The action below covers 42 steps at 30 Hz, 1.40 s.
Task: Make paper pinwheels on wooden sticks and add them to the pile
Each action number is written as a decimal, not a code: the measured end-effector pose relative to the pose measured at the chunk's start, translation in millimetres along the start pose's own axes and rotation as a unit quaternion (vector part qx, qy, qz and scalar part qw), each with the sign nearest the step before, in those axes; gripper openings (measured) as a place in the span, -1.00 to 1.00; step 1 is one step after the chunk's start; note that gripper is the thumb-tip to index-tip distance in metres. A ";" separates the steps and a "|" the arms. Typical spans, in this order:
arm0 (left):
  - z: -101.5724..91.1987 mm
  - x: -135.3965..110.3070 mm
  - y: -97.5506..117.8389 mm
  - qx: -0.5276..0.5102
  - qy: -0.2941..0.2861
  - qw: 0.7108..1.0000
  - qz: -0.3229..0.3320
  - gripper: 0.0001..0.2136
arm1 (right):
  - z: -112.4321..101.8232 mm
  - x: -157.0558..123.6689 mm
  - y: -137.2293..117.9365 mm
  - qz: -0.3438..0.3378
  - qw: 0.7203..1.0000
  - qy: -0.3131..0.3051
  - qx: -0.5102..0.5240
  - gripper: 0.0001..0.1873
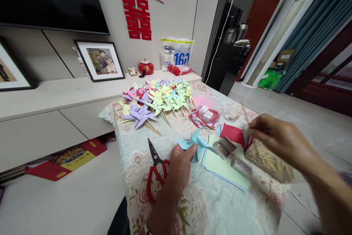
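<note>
My left hand [180,160] is closed on a light blue paper pinwheel [195,140], thumb on top, just above the table. On the right, my right hand [271,132], blurred by motion, pinches a thin wooden stick [245,114] that points up. Below it lies a clear bag of wooden sticks [268,160]. Red-handled pliers [156,161] lie beside my left wrist. Between the hands, an opened small box [225,147] and a second small box [242,167] sit on a stack of pale green paper [220,171]. Red paper squares [232,134] lie behind them.
Many finished pinwheels on sticks [161,99] are heaped at the back of the cloth-covered table [220,205]. Nearby lie a plastic packet with red paper [209,114] and a roll of clear tape [232,114]. A white cabinet [68,95] with a framed photo [100,61] stands behind.
</note>
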State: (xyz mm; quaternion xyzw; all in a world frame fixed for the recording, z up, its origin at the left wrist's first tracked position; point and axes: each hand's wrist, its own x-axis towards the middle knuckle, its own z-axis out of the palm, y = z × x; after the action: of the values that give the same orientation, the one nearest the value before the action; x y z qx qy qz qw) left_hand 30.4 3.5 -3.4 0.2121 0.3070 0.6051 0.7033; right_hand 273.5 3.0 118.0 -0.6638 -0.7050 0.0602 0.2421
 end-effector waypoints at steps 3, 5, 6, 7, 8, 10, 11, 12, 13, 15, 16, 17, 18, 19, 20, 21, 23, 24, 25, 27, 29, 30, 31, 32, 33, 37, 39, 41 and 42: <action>1.8 -1.1 6.8 -0.021 -0.012 1.000 -0.004 -0.70 | 52.2 2.1 -30.2 0.014 0.957 -0.067 0.282 -0.75; 1.5 -0.4 10.3 -0.024 -0.020 0.999 0.008 -0.70 | 87.8 6.8 -41.3 0.040 0.914 -0.115 0.387 -0.71; 1.0 0.2 11.5 -0.023 -0.023 0.999 0.020 -0.70 | 103.2 9.0 -45.2 0.057 0.892 -0.140 0.427 -0.70; 0.4 1.0 12.2 -0.021 -0.023 0.999 0.035 -0.72 | 116.3 10.6 -48.6 0.066 0.876 -0.159 0.451 -0.71; -0.5 1.8 12.3 -0.016 -0.018 0.998 0.049 -0.73 | 127.0 11.3 -51.7 0.069 0.864 -0.171 0.468 -0.72; -2.8 3.6 10.3 -0.003 0.002 0.998 0.070 -0.76 | 141.5 9.7 -57.4 0.067 0.851 -0.192 0.484 -0.75; -4.3 4.5 8.2 0.006 0.011 0.997 0.076 -0.77 | 145.9 7.4 -59.9 0.060 0.849 -0.199 0.486 -0.77; -5.9 5.4 5.5 0.016 0.017 0.996 0.081 -0.77 | 149.0 4.4 -61.8 0.050 0.849 -0.203 0.486 -0.79; -7.6 6.4 2.4 0.028 0.021 0.996 0.087 -0.77 | 151.0 1.0 -63.0 0.039 0.849 -0.207 0.484 -0.81; -11.1 8.4 -3.5 0.051 0.031 0.994 0.096 -0.75 | 152.7 -5.7 -62.7 0.023 0.846 -0.218 0.486 -0.84; -12.7 9.3 -5.9 0.063 0.041 0.992 0.098 -0.75 | 152.5 -8.5 -60.9 0.020 0.841 -0.230 0.489 -0.85; -14.0 10.1 -7.5 0.075 0.054 0.990 0.103 -0.75 | 151.4 -10.7 -58.4 0.020 0.833 -0.247 0.495 -0.83; -15.0 10.8 -8.4 0.089 0.070 0.987 0.111 -0.76 | 149.5 -12.2 -55.3 0.022 0.823 -0.264 0.502 -0.79; -15.7 11.1 -8.6 0.105 0.087 0.983 0.122 -0.77 | 146.8 -13.0 -52.0 0.025 0.814 -0.277 0.510 -0.73; -15.9 11.1 -8.3 0.123 0.100 0.978 0.134 -0.79 | 143.7 -13.3 -49.0 0.029 0.807 -0.280 0.519 -0.64; -15.7 10.7 -7.6 0.142 0.106 0.973 0.145 -0.81 | 140.3 -13.1 -46.4 0.033 0.804 -0.272 0.528 -0.56; -14.5 8.4 -6.3 0.183 0.101 0.966 0.152 -0.83 | 134.6 -12.1 -43.4 0.038 0.806 -0.234 0.543 -0.49; -13.7 6.7 -6.0 0.205 0.090 0.963 0.149 -0.84 | 132.9 -11.5 -42.7 0.037 0.811 -0.211 0.544 -0.53; -12.8 5.0 -6.0 0.227 0.079 0.960 0.146 -0.86 | 132.1 -11.0 -42.4 0.032 0.820 -0.192 0.539 -0.61; -11.6 1.8 -7.2 0.268 0.065 0.950 0.146 -0.89 | 133.2 -10.2 -41.7 0.014 0.844 -0.166 0.510 -0.74; -11.5 0.1 -9.2 0.297 0.059 0.941 0.149 -0.92 | 136.3 -9.8 -40.2 -0.004 0.870 -0.149 0.471 -0.77; -11.8 -0.1 -10.2 0.305 0.058 0.938 0.151 -0.93 | 137.8 -9.7 -39.2 -0.009 0.880 -0.139 0.454 -0.77; -12.3 0.0 -11.1 0.312 0.058 0.936 0.154 -0.93 | 139.1 -9.6 -38.1 -0.012 0.888 -0.128 0.441 -0.77; -12.8 0.3 -11.7 0.318 0.058 0.933 0.157 -0.93 | 140.1 -9.5 -37.0 -0.015 0.895 -0.116 0.431 -0.77; -13.1 0.7 -12.2 0.323 0.059 0.931 0.160 -0.92 | 140.7 -9.5 -36.1 -0.019 0.899 -0.104 0.424 -0.77; -10.9 0.3 -11.9 0.301 0.038 0.940 0.157 -0.88 | 141.0 -9.6 -34.3 -0.040 0.905 -0.069 0.418 -0.83; -7.7 -1.2 -10.1 0.250 0.006 0.959 0.137 -0.85 | 140.6 -9.5 -33.2 -0.018 0.891 -0.050 0.451 -0.83; -4.6 -2.3 -6.4 0.186 -0.017 0.975 0.116 -0.83 | 139.1 -9.2 -31.5 0.025 0.850 -0.043 0.524 -0.80; -3.5 -2.4 -3.7 0.152 -0.016 0.982 0.111 -0.81 | 137.7 -9.2 -30.5 0.047 0.821 -0.051 0.567 -0.78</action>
State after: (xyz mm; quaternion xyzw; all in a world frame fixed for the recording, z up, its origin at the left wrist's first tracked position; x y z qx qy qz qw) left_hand 30.5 0.2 -8.0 0.3592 0.3590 0.6224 0.5956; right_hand 187.9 23.2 7.3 -0.4381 -0.5254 0.4943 0.5364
